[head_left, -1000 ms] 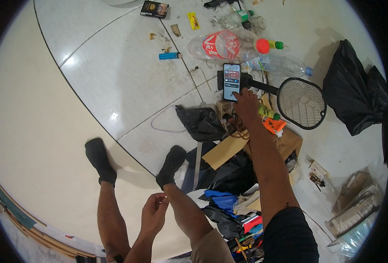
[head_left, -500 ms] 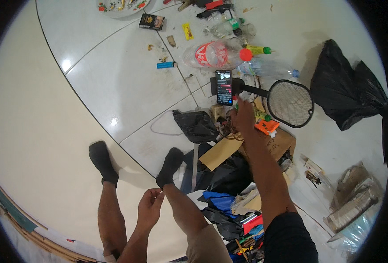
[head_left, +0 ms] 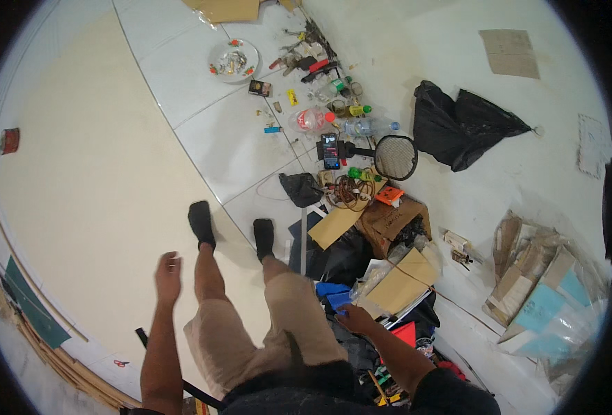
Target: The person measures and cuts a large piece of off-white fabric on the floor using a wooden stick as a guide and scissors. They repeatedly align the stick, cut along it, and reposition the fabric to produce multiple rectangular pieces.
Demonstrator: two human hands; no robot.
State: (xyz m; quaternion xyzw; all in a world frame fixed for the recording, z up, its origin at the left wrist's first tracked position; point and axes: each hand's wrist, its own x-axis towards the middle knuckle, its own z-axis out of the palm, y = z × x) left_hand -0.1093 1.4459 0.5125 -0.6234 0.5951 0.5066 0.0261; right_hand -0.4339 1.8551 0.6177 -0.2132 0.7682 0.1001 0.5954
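Observation:
My left hand (head_left: 169, 278) hangs over the cream floor sheet (head_left: 98, 207), left of my feet. Its fingers are curled, with a small pale spot at the tips; what they hold, if anything, is too small to name. On the other side, my right hand (head_left: 355, 321) is over the pile of goods, nearest to a blue plastic-like piece (head_left: 333, 293). Its fingers look loosely apart, and no object shows in them. Farther off, a lit phone (head_left: 330, 151) sits in a black holder beside an electric fly swatter (head_left: 396, 158).
Bottles (head_left: 311, 120), a blue lighter (head_left: 272, 130) and a flowered plate (head_left: 232, 61) lie along the far tiles. A black bag (head_left: 458, 124) is on the white wall. Cardboard (head_left: 399, 280), cables (head_left: 353, 191) and an open carton (head_left: 389, 220) crowd the right side.
My right hand has drawn back from beside the phone to the near pile. My left hand has moved left, away from my leg. The view has risen and shows more floor and wall.

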